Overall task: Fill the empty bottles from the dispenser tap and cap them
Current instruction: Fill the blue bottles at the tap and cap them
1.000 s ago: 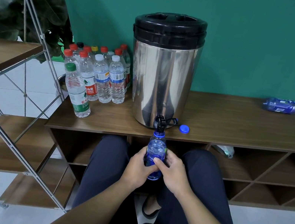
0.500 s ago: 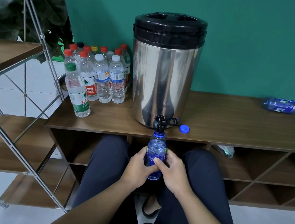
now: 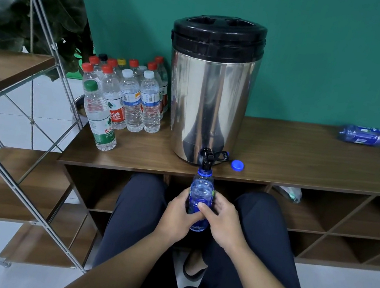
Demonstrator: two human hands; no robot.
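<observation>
— Where's the dispenser (image 3: 209,92)?
— On the shelf top (image 3: 282,154), its tap (image 3: 207,158) at the front edge. Capped bottles (image 3: 126,98) stand left of it.
— And right?
— A loose cap (image 3: 237,165) just beside; a lying bottle (image 3: 368,136) far right.

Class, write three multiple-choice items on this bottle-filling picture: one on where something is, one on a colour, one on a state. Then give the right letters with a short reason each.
1. Where does the loose blue cap lie?
A. on the shelf top right of the tap
B. on the floor
C. on the dispenser lid

2. What colour is the cap of the front clear bottle?
A. yellow
B. green
C. black

3. How is the blue bottle under the tap held?
A. by the left hand alone
B. by nobody
C. by both hands

Answers: 1 A, the cap rests on the wood beside the dispenser. 2 B, its top is green. 3 C, the left hand and right hand both grip it.
</observation>
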